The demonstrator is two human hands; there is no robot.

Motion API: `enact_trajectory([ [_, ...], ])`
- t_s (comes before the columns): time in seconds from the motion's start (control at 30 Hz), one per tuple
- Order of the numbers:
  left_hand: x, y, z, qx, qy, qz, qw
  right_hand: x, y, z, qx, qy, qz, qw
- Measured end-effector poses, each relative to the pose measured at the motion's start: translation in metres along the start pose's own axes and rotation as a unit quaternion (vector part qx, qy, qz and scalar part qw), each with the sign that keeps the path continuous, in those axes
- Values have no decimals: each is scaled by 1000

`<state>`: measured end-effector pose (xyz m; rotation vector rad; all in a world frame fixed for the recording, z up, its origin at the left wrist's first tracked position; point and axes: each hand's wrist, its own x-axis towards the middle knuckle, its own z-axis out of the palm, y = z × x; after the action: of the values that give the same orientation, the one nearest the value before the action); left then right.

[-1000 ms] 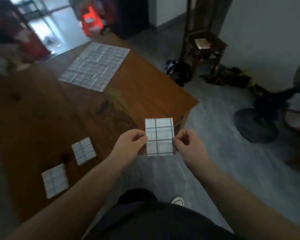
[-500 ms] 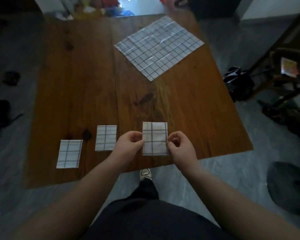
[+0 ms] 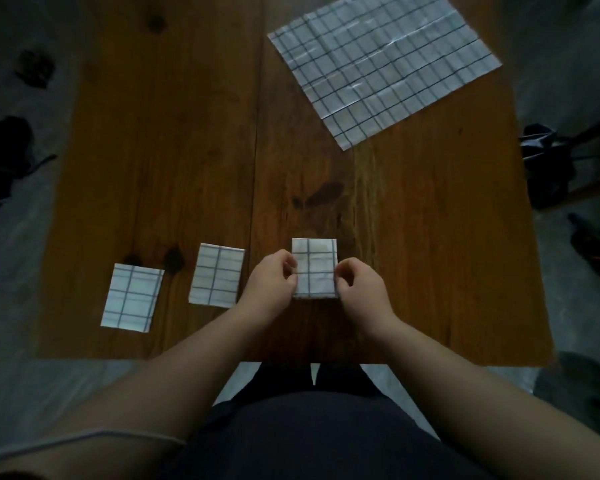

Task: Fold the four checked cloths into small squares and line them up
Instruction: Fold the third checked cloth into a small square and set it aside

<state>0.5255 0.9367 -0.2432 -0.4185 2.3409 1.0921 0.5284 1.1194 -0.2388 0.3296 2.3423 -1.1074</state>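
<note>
You're pinching the third cloth in left hand and right hand (both grips closed on it), so be aligning it with the middle cloth.

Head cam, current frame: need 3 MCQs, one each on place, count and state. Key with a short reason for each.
1. Where on the table does the unfolded cloth lie?
A) far right corner
B) near left corner
C) near edge, centre

2. How many cloths are already folded small?
A) two
B) three
C) four

3. What state is the rightmost folded cloth in?
A) lying free, untouched
B) pinched at both side edges
C) half opened out

Key:
1 A: it is spread flat at the far right, well beyond the hands.
2 B: the leftmost folded cloth, the middle folded cloth and the held one.
3 B: the left hand and right hand each pinch one side edge.
</note>
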Motion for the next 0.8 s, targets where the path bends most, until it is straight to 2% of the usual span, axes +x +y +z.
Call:
enact_trajectory([
  [0.13,-5,2,8,59,21,15,998,1,7,-3,-84,-21,-38,996],
  [0.23,-9,2,13,145,34,31,988,2,10,-7,-125,-39,-74,989],
  [0.37,-19,8,16,231,54,40,971,0,9,-18,-234,-64,-127,962],
  [0.47,-35,13,14,244,68,32,967,-5,3,-29,-298,-77,-162,938],
  [0.8,-135,-7,-28,247,150,-48,956,-53,-65,-20,-366,-122,-319,866],
])
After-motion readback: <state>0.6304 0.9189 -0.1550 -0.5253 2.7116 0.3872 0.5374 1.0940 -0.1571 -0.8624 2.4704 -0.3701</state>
